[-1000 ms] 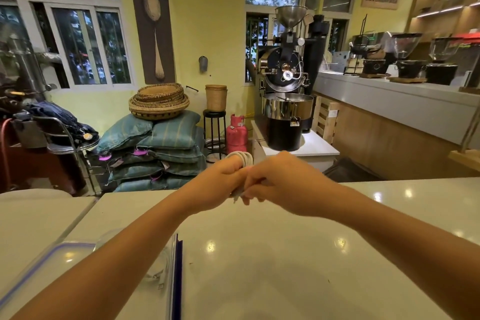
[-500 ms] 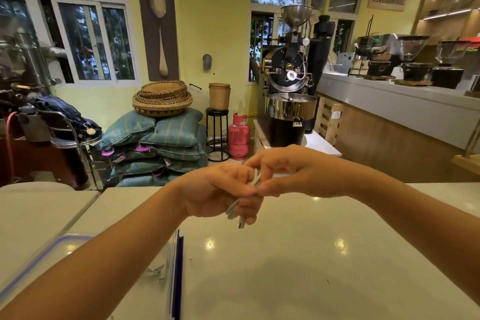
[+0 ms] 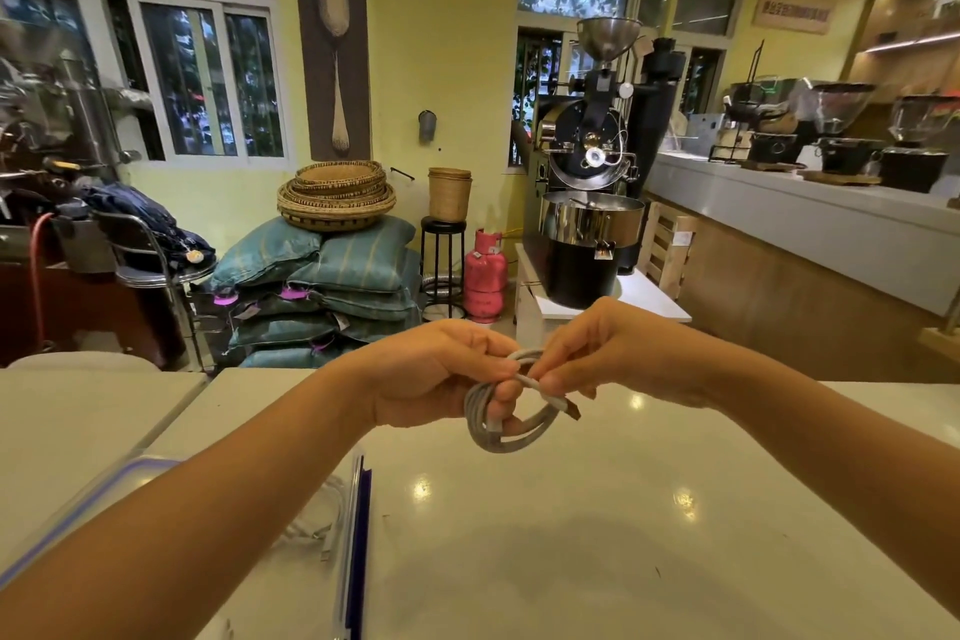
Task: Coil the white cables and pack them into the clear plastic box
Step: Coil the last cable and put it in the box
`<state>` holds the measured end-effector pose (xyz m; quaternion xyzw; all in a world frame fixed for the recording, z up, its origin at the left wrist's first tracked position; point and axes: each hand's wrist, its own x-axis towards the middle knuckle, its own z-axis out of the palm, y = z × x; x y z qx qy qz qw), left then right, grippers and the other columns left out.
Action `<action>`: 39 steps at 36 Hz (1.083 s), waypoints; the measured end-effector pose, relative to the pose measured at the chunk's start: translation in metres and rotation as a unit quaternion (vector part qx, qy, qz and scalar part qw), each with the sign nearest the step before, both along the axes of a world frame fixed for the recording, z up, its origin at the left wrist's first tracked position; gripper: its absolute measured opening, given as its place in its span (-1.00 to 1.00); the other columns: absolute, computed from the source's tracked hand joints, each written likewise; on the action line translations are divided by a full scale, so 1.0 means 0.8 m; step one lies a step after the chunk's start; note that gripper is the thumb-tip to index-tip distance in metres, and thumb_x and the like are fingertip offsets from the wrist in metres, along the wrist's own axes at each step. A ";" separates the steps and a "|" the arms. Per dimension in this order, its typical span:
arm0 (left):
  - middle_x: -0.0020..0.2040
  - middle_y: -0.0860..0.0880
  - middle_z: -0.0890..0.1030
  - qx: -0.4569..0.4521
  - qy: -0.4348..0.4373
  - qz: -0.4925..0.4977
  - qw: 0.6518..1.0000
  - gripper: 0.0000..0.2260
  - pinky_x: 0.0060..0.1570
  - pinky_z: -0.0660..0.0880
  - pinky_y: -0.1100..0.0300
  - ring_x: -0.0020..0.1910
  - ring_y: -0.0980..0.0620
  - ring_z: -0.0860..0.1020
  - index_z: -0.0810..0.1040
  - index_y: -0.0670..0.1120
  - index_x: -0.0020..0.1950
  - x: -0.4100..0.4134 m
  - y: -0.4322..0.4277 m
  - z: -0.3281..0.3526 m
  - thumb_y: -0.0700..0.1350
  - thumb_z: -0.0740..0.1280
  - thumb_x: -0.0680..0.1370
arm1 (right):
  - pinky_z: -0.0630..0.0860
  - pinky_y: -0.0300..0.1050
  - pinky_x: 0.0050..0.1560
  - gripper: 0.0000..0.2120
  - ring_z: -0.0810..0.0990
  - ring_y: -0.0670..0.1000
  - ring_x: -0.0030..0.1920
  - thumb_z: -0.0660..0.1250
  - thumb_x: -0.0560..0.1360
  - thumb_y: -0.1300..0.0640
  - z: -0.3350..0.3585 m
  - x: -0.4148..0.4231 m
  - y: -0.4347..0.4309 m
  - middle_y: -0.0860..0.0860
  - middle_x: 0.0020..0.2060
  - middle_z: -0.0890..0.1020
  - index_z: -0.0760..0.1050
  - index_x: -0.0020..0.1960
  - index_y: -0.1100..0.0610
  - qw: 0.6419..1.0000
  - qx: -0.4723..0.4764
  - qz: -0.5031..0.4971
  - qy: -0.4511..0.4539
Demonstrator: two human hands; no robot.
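Both hands were together above the surface (image 3: 597, 535). The left hand (image 3: 431, 374) gripped a coiled cable (image 3: 493, 431), its fingers curled through the loops. The right hand (image 3: 623, 353) pinched that coil's end just beside it. The box (image 3: 358, 499) lay near-left with a second cable (image 3: 317, 525) inside.

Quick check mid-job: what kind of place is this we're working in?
Most likely a coffee roastery or café: a drum coffee roaster stands behind the table, grinders line the counter at right, and filled sacks are stacked under woven baskets.
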<state>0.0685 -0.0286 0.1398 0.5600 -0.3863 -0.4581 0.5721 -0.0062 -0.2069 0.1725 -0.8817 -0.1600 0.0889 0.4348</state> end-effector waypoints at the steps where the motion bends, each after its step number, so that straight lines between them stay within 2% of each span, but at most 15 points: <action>1: -0.40 0.03 0.55 -0.001 0.001 0.010 1.000 -0.87 -0.08 0.54 0.18 -0.40 0.14 0.54 0.48 -0.19 -0.11 0.000 0.000 0.000 -0.22 0.16 0.48 | 0.39 -0.39 -0.42 -0.88 0.48 -0.19 -0.43 0.36 0.39 0.28 -0.002 0.001 0.000 -0.12 -0.47 0.62 0.65 -0.20 0.12 1.000 0.013 -0.008 0.004; 6: -0.38 -0.01 0.60 -0.008 0.005 0.069 0.998 -0.81 -0.25 0.58 0.28 -0.39 0.12 0.59 0.50 -0.20 -0.17 -0.004 -0.005 0.004 -0.21 0.13 0.54 | 0.39 -0.39 -0.46 -0.85 0.47 -0.18 -0.48 0.37 0.38 0.33 -0.009 0.005 0.000 -0.07 -0.50 0.61 0.63 -0.30 0.13 0.997 0.063 -0.042 0.004; 10: -0.39 -0.03 0.61 0.016 0.000 0.115 0.993 -0.76 -0.28 0.58 0.28 -0.38 0.09 0.61 0.49 -0.24 -0.17 -0.010 -0.008 0.006 -0.22 0.08 0.58 | 0.38 -0.40 -0.48 -0.81 0.49 -0.20 -0.52 0.39 0.36 0.32 -0.015 0.008 0.004 -0.10 -0.53 0.60 0.61 -0.36 0.11 0.995 0.073 -0.070 -0.014; 17: -0.44 -0.02 0.58 0.058 -0.015 0.189 0.980 -0.72 -0.29 0.57 0.26 -0.43 0.12 0.58 0.51 -0.20 -0.22 -0.017 -0.012 0.001 -0.22 0.08 0.59 | 0.36 -0.32 -0.44 -0.87 0.44 -0.15 -0.48 0.42 0.36 0.25 -0.036 0.014 0.013 -0.07 -0.49 0.57 0.56 -0.35 0.11 0.991 0.061 -0.118 -0.032; 21: -0.45 -0.01 0.52 0.063 -0.011 0.217 0.974 -0.75 -0.27 0.54 0.24 -0.47 0.14 0.53 0.49 -0.19 -0.16 -0.019 -0.013 -0.004 -0.22 0.07 0.60 | 0.37 -0.47 -0.47 -0.84 0.46 -0.25 -0.50 0.40 0.38 0.20 -0.044 0.014 0.021 -0.06 -0.44 0.54 0.53 -0.35 0.03 0.990 0.021 -0.112 -0.086; 23: -0.46 0.00 0.49 0.061 0.001 0.220 0.974 -0.76 -0.31 0.56 0.26 -0.50 0.15 0.50 0.47 -0.19 -0.15 -0.019 -0.012 -0.005 -0.23 0.06 0.60 | 0.38 -0.48 -0.44 -0.87 0.48 -0.22 -0.44 0.38 0.39 0.19 -0.042 0.013 0.021 -0.06 -0.42 0.54 0.56 -0.31 0.03 0.991 0.001 -0.094 -0.092; 25: -0.47 0.00 0.47 0.056 0.013 0.220 0.974 -0.76 -0.35 0.56 0.27 -0.51 0.16 0.49 0.47 -0.19 -0.15 -0.018 -0.010 -0.004 -0.22 0.06 0.60 | 0.42 -0.39 -0.34 -0.96 0.49 -0.14 -0.33 0.39 0.39 0.18 -0.039 0.011 0.019 -0.04 -0.36 0.58 0.61 -0.22 0.08 0.995 -0.017 -0.077 -0.067; 28: -0.48 0.01 0.47 0.048 0.027 0.222 0.974 -0.77 -0.42 0.53 0.30 -0.53 0.16 0.47 0.46 -0.20 -0.13 -0.017 -0.009 -0.004 -0.22 0.05 0.60 | 0.47 -0.22 -0.18 -0.96 0.52 -0.03 -0.22 0.41 0.36 0.19 -0.038 0.011 0.019 0.02 -0.30 0.59 0.61 -0.18 0.13 0.996 -0.034 -0.067 -0.050; 29: -0.48 0.01 0.47 0.044 0.030 0.222 0.974 -0.77 -0.43 0.53 0.30 -0.53 0.16 0.47 0.46 -0.20 -0.13 -0.017 -0.009 -0.004 -0.22 0.05 0.60 | 0.47 -0.26 -0.20 -0.95 0.52 -0.05 -0.24 0.42 0.36 0.20 -0.039 0.011 0.021 0.01 -0.31 0.58 0.61 -0.18 0.15 0.996 -0.035 -0.070 -0.053; 32: -0.49 0.01 0.47 0.035 0.047 0.223 0.973 -0.77 -0.45 0.52 0.31 -0.54 0.16 0.46 0.46 -0.21 -0.11 -0.017 -0.008 -0.005 -0.23 0.04 0.60 | 0.37 -0.48 -0.43 -0.98 0.42 -0.12 -0.38 0.41 0.37 0.19 -0.041 0.010 0.026 -0.06 -0.41 0.50 0.60 -0.21 0.14 0.993 -0.037 -0.081 -0.083; 35: -0.49 0.01 0.48 0.032 0.056 0.231 0.971 -0.77 -0.43 0.53 0.30 -0.53 0.16 0.47 0.47 -0.20 -0.10 -0.017 -0.006 -0.008 -0.22 0.04 0.60 | 0.37 -0.52 -0.41 -0.84 0.41 -0.12 -0.36 0.39 0.39 0.17 -0.049 0.014 0.030 -0.07 -0.38 0.47 0.47 -0.33 0.02 0.989 -0.035 -0.088 -0.112; 39: -0.51 0.00 0.48 0.024 0.071 0.261 0.962 -0.77 -0.44 0.53 0.28 -0.56 0.16 0.46 0.46 -0.21 -0.11 -0.015 -0.006 -0.012 -0.20 0.05 0.60 | 0.36 -0.50 -0.38 -0.80 0.42 -0.14 -0.36 0.30 0.46 0.16 -0.059 0.017 0.038 -0.08 -0.38 0.46 0.39 -0.31 0.02 0.987 0.003 -0.101 -0.123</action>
